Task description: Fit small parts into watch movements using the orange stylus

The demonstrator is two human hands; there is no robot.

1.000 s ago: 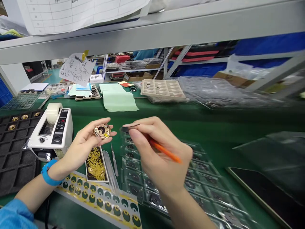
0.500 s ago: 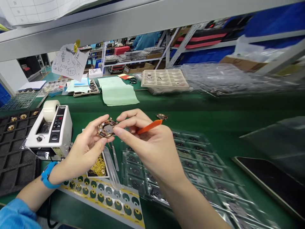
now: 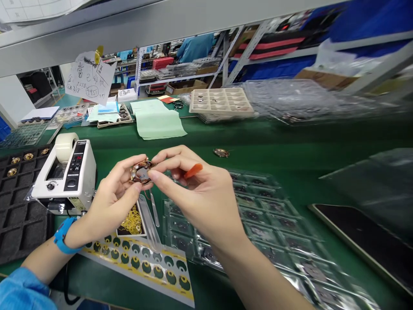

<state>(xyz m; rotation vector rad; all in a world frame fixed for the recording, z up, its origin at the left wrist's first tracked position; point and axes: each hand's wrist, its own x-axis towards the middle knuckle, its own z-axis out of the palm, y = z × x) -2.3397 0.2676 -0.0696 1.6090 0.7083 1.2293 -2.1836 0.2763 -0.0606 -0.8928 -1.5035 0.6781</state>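
Note:
My left hand (image 3: 118, 196), closed, holds a round gold-rimmed watch case (image 3: 141, 172) by its edge between thumb and fingers. Small electronic parts and a grey piece show inside the case. On its right side, the thumb and forefinger of my right hand (image 3: 193, 189) pinch at the rim; whether anything small lies between those fingertips is hidden. An orange flat-ended tool (image 3: 193, 171) is tucked in the curled fingers of the same hand, its other end covered. A thin red wire hangs below the case. Another similar round watch part (image 3: 221, 153) lies on the green mat beyond my right hand.
At left stand a white tape dispenser (image 3: 66, 176) and a black compartment tray (image 3: 22, 211). Below my hands lie a yellow sticker sheet (image 3: 142, 269), tweezers (image 3: 155, 209) and a box of yellow rings (image 3: 132, 221). Clear blister trays (image 3: 258, 215) and a dark flat device (image 3: 361, 245) are at right.
The view has shifted slightly. Both hands stay at the watch case, which looks tilted a little differently. Less of the orange tool sticks out from my right hand.

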